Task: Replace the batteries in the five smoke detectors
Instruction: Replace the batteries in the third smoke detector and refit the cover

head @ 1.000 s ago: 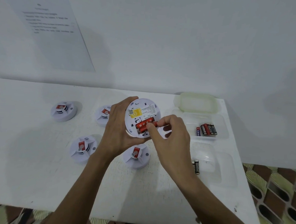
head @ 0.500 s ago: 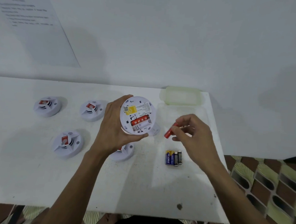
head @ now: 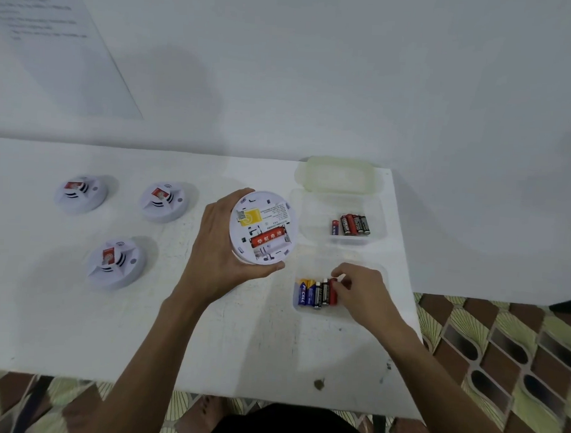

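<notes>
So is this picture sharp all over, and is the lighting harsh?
Head view: sharpest mid-frame, print readable on the held smoke detector; text on the wall sheet too blurred to read; floor tiles smear at lower right; soft light, faint shadows beside the detectors on the table.

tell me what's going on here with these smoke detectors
A person is swapping batteries. The left hand holds a smoke detector back up; its open compartment has one fitted battery and one empty slot. The right hand pinches a red battery among others in the near clear tray. Three more detectors lie on the table.
</notes>
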A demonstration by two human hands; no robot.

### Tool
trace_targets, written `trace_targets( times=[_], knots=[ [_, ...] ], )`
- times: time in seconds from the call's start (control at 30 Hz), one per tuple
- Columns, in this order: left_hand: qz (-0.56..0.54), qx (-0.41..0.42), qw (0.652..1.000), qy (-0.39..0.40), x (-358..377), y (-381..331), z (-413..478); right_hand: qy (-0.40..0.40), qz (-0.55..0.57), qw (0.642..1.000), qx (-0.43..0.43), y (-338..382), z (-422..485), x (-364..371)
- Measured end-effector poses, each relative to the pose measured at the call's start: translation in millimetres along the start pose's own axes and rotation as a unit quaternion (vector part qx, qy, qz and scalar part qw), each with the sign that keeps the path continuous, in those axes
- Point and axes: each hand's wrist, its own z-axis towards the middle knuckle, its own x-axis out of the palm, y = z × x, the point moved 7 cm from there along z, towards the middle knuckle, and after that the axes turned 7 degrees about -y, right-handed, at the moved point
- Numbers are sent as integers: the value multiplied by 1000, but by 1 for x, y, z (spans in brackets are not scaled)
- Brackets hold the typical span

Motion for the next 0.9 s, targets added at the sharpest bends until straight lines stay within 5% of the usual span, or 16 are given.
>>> trace_targets(
  times=[0.17, 0.47, 0.67, 0.9],
  knots=[
    [11, -3, 1000, -4, -2, -4, -3, -9, 31, 999, -8, 6, -3, -13],
    [8, -5, 1000, -1, -1, 10, -5, -129, 201, 956, -169, 117, -31, -63],
    [18, 18, 999, 34, 3, 13, -1, -172, 75, 931, -312, 160, -37, -56],
    [-49, -14, 995, 90, 6, 18, -7, -92, -24, 871, -483, 187, -28, -52]
  ],
)
